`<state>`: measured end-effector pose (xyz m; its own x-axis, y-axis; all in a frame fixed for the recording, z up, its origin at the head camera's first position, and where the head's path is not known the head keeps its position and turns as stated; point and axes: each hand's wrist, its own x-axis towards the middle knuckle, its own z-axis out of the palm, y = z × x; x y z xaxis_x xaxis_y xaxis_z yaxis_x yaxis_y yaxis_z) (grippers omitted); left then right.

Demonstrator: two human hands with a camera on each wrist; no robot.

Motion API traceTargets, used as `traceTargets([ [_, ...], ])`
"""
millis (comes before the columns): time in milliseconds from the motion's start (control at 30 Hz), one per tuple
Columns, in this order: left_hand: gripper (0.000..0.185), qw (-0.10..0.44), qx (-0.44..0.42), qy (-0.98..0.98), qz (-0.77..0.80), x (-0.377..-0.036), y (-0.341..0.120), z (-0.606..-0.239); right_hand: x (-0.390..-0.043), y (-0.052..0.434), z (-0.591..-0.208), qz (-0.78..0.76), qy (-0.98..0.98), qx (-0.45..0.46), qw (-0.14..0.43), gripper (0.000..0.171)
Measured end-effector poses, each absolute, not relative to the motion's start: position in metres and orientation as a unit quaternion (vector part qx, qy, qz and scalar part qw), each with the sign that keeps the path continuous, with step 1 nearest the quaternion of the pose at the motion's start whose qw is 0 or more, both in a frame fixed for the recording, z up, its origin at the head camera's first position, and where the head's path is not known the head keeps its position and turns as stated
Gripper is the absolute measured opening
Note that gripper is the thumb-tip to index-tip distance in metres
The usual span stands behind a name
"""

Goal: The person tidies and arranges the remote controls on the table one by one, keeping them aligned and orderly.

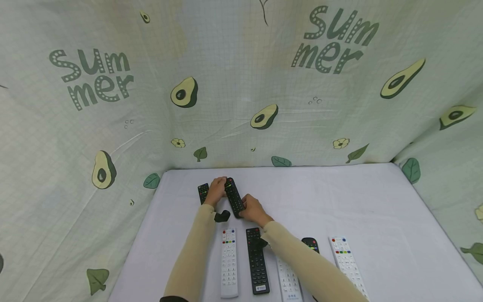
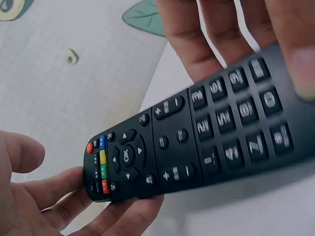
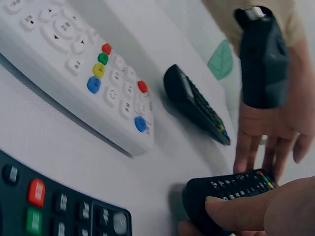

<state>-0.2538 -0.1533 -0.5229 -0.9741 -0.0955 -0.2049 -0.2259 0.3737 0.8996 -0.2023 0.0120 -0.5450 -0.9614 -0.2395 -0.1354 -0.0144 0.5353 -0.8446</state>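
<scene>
Black remote [image 1: 234, 197] off the white table [image 1: 377, 201], far end gripped by left hand [image 1: 216, 191], near end pinched by right hand [image 1: 253, 209]. Second black remote [image 1: 203, 192] flat just left. Row of white and black remotes [image 1: 256, 260] nearer.

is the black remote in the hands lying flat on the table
No: both the left hand and the right hand hold the black remote by its ends, lifted above the table.

White remotes [image 1: 229, 262], black remote [image 1: 257, 260] on table [image 1: 362, 201]; avocado-print cloth [image 1: 241, 84] behind
</scene>
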Motion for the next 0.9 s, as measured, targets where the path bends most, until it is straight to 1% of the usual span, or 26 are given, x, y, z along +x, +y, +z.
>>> traceTargets([
  [200, 0.043, 0.056, -0.102, 0.809, 0.576, -0.25, -0.145, -0.523, -0.199, 0.037, -0.537, -0.491, 0.859, -0.057, 0.136, 0.041],
  [500, 0.034, 0.028, -0.078, 0.776, 0.626, -0.242, -0.121, -0.521, -0.188, 0.078, -0.524, -0.506, 0.854, -0.045, 0.112, 0.041],
  [767, 0.028, 0.025, -0.07, 0.743, 0.665, -0.227, -0.096, -0.517, -0.167, 0.113, -0.515, -0.509, 0.854, -0.02, 0.101, 0.039],
  [900, 0.027, 0.034, -0.062, 0.725, 0.686, -0.218, -0.082, -0.517, -0.154, 0.131, -0.51, -0.508, 0.856, -0.014, 0.095, 0.04],
])
